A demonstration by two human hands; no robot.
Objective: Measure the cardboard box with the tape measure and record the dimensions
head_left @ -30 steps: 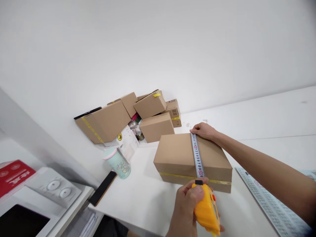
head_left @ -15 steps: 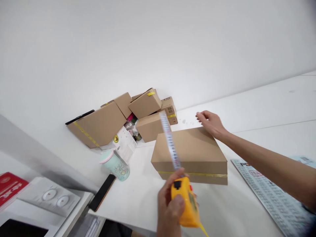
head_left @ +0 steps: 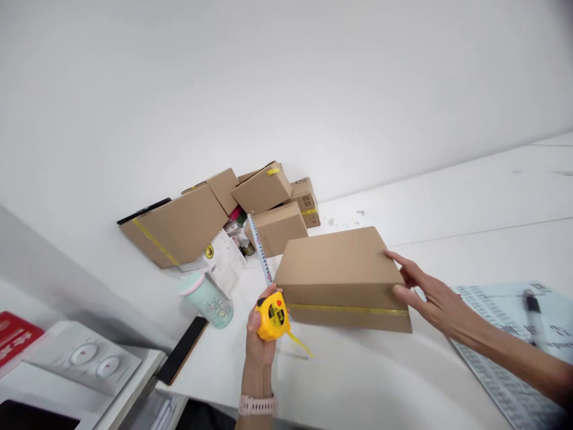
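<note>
My left hand (head_left: 260, 334) is closed around a yellow tape measure (head_left: 274, 318) just in front of the left end of a closed cardboard box (head_left: 340, 257). Its printed blade (head_left: 260, 248) sticks out along that left end, tilted up toward the back. A yellow strap hangs from the case. At the box's opposite end, my right hand (head_left: 425, 295) grips the side, thumb by the near corner and fingers on the far edge. Yellow tape runs along the box's front face.
Several cardboard boxes (head_left: 179, 224) lean against the wall at back left. Nearer stand a mint tumbler (head_left: 210, 301) and a dark flat object (head_left: 182, 350). A printed mat (head_left: 487, 358) lies at right, a blurred pen (head_left: 532, 310) on it. A white appliance with knobs (head_left: 85, 364) fills the lower left.
My left hand has carried the tape measure leftward, from in front of the box to its left end. My right hand has come down from the back corner onto the right end.
</note>
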